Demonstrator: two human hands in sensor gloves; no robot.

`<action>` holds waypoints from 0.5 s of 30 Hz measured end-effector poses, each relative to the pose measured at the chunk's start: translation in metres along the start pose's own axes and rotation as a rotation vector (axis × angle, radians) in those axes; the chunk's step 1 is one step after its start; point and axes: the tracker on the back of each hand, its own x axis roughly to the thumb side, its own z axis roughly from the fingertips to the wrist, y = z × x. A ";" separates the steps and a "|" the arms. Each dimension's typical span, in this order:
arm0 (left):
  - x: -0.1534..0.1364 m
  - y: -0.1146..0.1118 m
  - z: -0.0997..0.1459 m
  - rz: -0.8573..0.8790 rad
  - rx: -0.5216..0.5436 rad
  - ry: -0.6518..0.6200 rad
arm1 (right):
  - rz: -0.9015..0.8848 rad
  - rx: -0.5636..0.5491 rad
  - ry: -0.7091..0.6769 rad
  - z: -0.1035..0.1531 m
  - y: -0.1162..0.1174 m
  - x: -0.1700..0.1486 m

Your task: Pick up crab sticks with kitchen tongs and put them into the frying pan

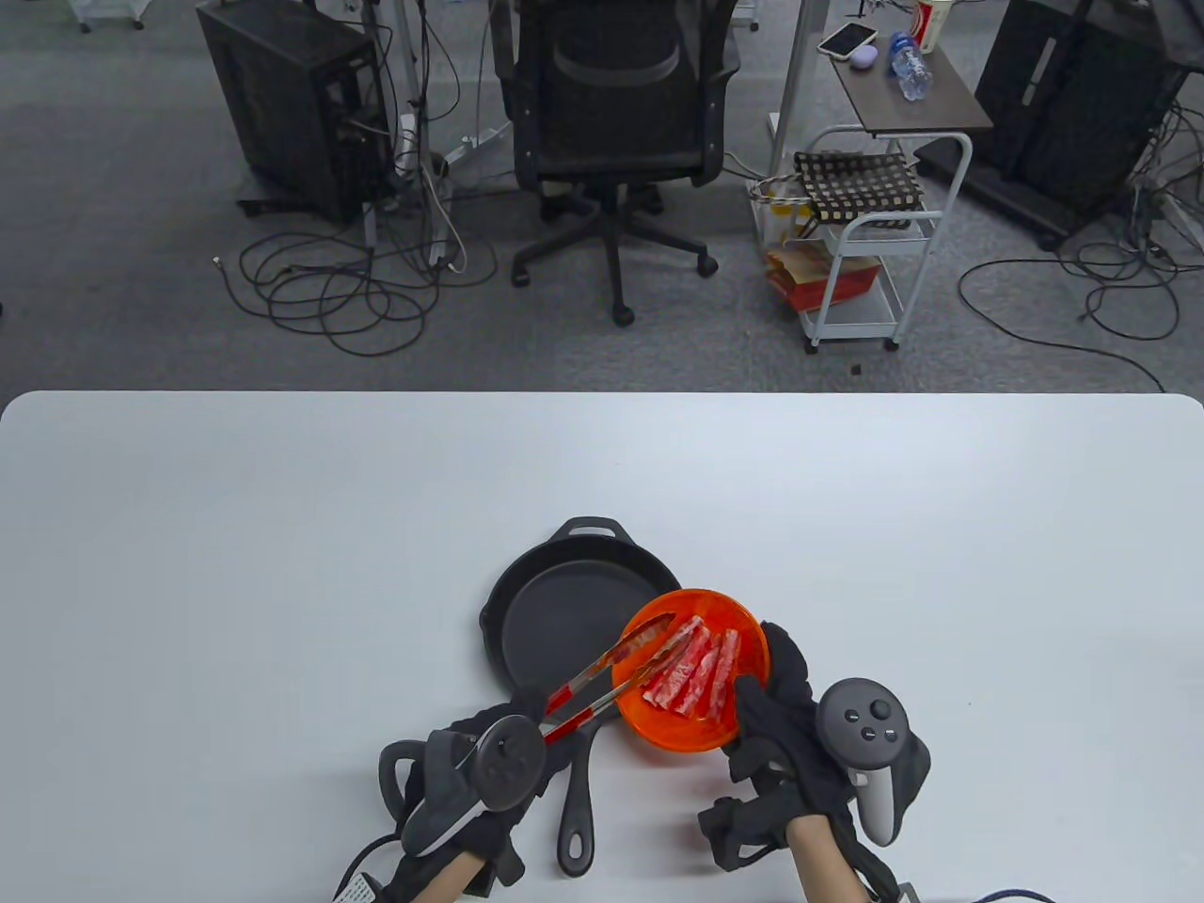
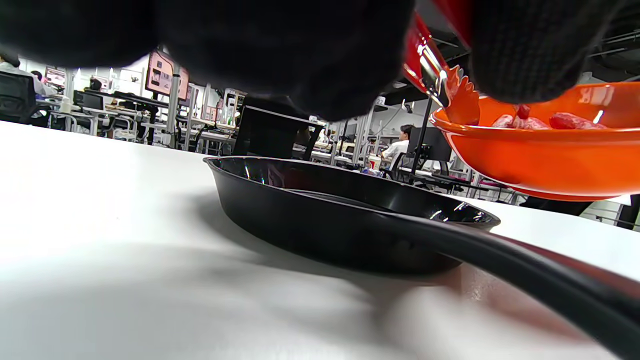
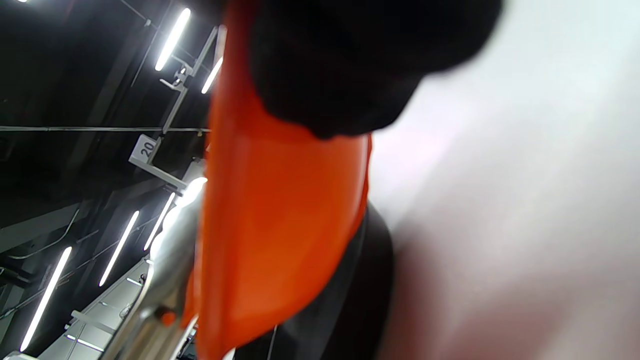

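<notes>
Table view, pan: a black frying pan [image 1: 564, 625] sits on the white table [image 1: 235, 564], empty, its long handle pointing toward the person
Table view, bowl: an orange bowl [image 1: 748, 625] is held lifted over the pan's right rim, with the crab sticks [image 1: 694, 673] lying side by side inside it
Table view, right hand: the right hand [image 1: 785, 715] grips the bowl's near right edge, fingers curled round the rim
Table view, left hand: the left hand [image 1: 470, 762] holds the red-handled tongs [image 1: 611, 673] by their rear end; the tong arms are spread a little, tips reaching into the bowl beside the leftmost stick, not closed on any stick
Left wrist view, pan: the pan [image 2: 350, 215] is seen low from the side, resting flat on the table [image 2: 100, 200]
Left wrist view, bowl: the bowl [image 2: 545, 150] hangs above the pan's far side, sticks [image 2: 525, 121] showing over its rim, a scalloped tong tip [image 2: 460, 97] at the edge
Left wrist view, fingers: dark gloved fingers [image 2: 300, 50] fill the top, and their hold cannot be made out here
Right wrist view, bowl: the bowl's [image 3: 280, 220] underside fills the middle, blurred, with a gloved finger [image 3: 360, 60] pressed on it and the pan's [image 3: 370, 280] dark edge just below
</notes>
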 end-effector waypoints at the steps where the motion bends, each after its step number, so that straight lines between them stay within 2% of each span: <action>1: 0.000 0.000 0.000 -0.001 -0.004 0.000 | 0.005 0.005 -0.009 0.000 0.000 0.001; 15: -0.004 0.002 -0.001 0.052 0.025 0.017 | -0.052 0.004 0.048 0.000 -0.001 -0.003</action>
